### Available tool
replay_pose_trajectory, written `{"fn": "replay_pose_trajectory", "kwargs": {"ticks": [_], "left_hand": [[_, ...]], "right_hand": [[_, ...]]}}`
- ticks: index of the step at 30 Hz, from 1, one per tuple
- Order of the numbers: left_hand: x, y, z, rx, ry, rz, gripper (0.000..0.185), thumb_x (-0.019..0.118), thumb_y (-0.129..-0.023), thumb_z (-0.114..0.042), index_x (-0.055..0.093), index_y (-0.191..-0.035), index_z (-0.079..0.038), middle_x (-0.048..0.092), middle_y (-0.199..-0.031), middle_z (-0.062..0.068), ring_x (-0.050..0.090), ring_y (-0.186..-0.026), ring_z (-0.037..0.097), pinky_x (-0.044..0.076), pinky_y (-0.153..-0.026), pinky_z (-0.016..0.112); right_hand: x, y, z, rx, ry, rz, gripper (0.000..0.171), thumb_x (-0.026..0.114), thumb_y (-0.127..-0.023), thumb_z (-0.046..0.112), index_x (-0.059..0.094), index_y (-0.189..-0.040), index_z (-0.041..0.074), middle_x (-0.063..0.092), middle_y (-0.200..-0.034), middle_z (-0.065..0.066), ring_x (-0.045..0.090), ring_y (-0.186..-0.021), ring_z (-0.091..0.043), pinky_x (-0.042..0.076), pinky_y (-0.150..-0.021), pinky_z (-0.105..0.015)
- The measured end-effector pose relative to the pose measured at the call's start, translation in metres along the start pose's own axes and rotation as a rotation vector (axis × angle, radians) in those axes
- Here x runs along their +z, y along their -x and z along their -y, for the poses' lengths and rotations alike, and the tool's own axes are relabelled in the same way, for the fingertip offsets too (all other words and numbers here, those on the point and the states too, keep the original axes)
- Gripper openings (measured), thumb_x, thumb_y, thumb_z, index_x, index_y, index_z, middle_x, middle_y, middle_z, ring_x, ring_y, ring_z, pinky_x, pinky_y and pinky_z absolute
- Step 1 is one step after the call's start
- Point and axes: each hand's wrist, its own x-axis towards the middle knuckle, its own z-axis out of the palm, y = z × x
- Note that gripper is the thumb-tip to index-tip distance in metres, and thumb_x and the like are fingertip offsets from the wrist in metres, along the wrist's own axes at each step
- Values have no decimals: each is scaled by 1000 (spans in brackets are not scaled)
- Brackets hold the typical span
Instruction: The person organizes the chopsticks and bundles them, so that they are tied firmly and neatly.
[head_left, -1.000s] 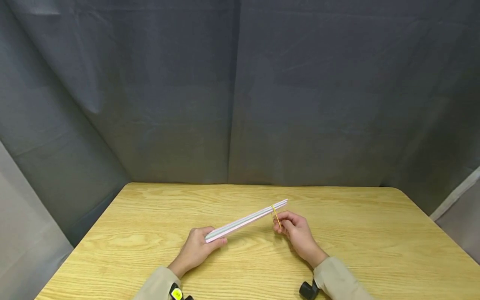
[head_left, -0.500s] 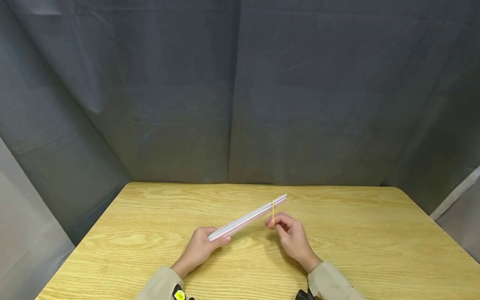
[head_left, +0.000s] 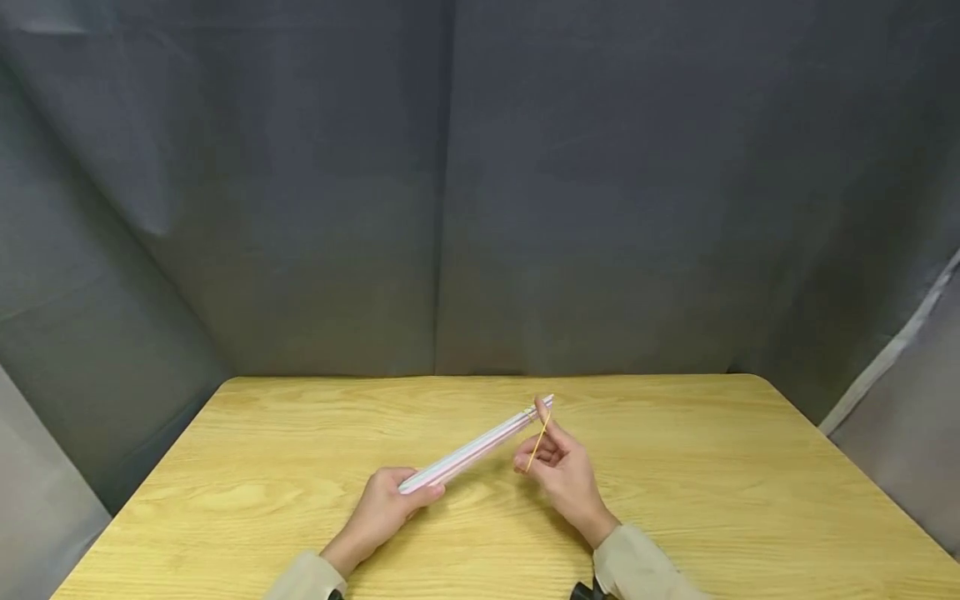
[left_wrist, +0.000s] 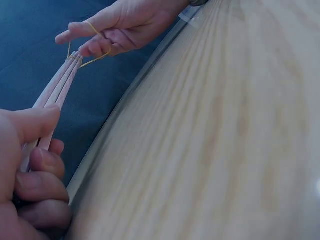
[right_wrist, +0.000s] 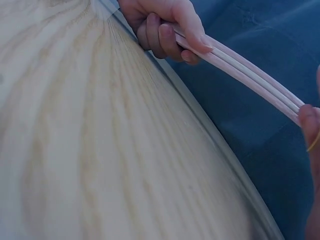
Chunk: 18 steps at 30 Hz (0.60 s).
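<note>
In the head view my left hand grips the near end of a slim bundle of pale striped straws, which slants up and away to the right. Around the bundle's far end runs a thin yellow rubber band. My right hand holds the free loop of the band stretched, its index finger extended beside the straw tips and the other fingers curled. The left wrist view shows the rubber band spread over the right fingers. In the right wrist view the straws run from the left fist to my right fingertips.
Both hands work above a light wood-grain table. Behind it hangs a dark grey cloth curtain, with paler panels at the sides.
My right index finger has straightened up to the straw tips, opening the band's hanging loop into a stretch between finger and thumb. The left hand keeps its grip. The head view has shifted slightly.
</note>
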Motion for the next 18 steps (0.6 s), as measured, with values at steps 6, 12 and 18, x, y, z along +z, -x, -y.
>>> {"fn": "replay_pose_trajectory", "kwargs": {"ticks": [6, 12, 18], "left_hand": [[5, 2, -2, 30, -11, -35, 28, 76, -82, -24, 69, -86, 3, 43, -56, -4, 32, -47, 3, 27, -44, 18], [8, 1, 0, 58, -113, -84, 27, 76, -81, -24, 70, -83, 2, 46, -56, -4, 35, -47, 4, 30, -46, 18], [7, 1, 1, 93, -151, -64, 28, 76, -82, -26, 71, -88, 2, 47, -58, -3, 35, -47, 3, 30, -45, 18]], "right_hand": [[12, 0, 5, 146, -200, -132, 98, 62, -82, -16, 3, -155, 12, 69, -92, 0, 67, -74, -7, 56, -70, -24], [21, 1, 14, 332, -351, -198, 81, 55, -97, 6, -4, -154, 8, 70, -97, 5, 61, -71, -3, 51, -67, -15], [16, 2, 18, 450, -625, -168, 77, 42, -102, 33, -7, -152, 2, 64, -97, 6, 55, -71, 4, 44, -65, -4]]}}
